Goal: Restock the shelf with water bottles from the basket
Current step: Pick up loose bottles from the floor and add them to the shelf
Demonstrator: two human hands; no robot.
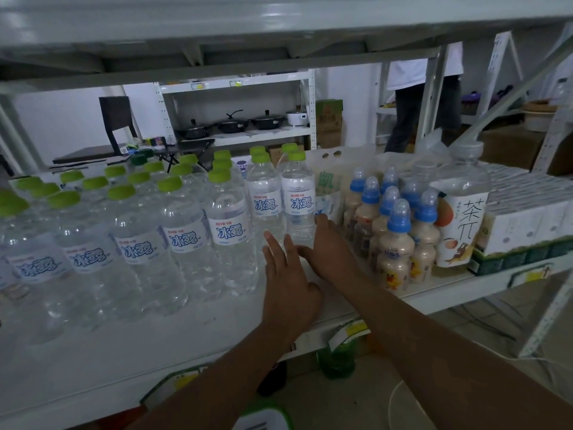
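1. White metal shelf fills the head view, its board stocked on the left with rows of green-capped water bottles running from the near edge to the far side.
2. Two of those bottles stand at the right end of the far row, the rightmost bottle beside a white pouch.
3. Left hand lies flat over the bare board near the front, fingers spread, holding nothing.
4. Right hand reaches further in, fingers loosely extended, its fingertips touching the lower part of the rightmost bottle without closing round it.
5. Right of the hands stand small blue-capped milk drinks, a tall tea bottle and stacked cartons.
6. Green-rimmed basket shows only as a corner at the bottom edge, below the arms.
7. Far behind, another shelf holds black pans.
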